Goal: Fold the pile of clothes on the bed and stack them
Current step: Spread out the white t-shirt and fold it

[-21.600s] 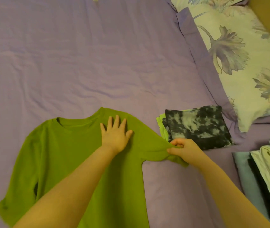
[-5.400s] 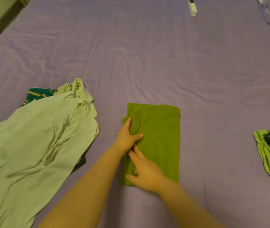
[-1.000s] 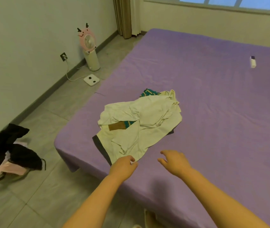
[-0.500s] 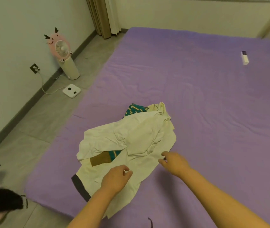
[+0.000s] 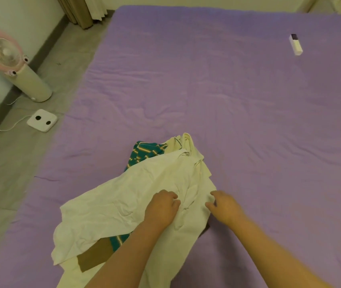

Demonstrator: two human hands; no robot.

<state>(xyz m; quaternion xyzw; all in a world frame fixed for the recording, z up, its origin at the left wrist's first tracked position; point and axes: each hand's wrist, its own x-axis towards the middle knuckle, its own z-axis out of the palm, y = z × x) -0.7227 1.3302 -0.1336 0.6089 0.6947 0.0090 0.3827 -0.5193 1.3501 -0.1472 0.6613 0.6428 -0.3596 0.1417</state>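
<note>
While lying rumpled toward the near left part of the purple bed (image 5: pixel 227 96), sprawling as a loose, unfolded pile of clothes (image 5: pixel 128 206). Showing a large cream garment (image 5: pixel 111 204) on top, creasing heavily, spreading wide and running down past the bottom of the view. Letting a teal striped garment (image 5: pixel 144 152) peek out at the far end of the heap and again lower down, just beside the left forearm. Exposing a flat brown piece (image 5: pixel 94 256) under the cream cloth's near left edge. Curling the left hand (image 5: pixel 162 208) knuckles-up into the cream garment near its middle, bunching the cloth and gripping it. Holding the right hand (image 5: pixel 224 206) at the garment's right edge with fingers loosely bending toward the cloth, touching it or nearly so; not showing whether pinching anything, so cannot tell. Lying well apart from the pile, toward the bed's far right: a small white remote-like object (image 5: pixel 295 44). Standing on the grey floor to the left: a pink fan (image 5: pixel 5 53) on a cream base, with a white square device (image 5: pixel 42 120) lying near it.
</note>
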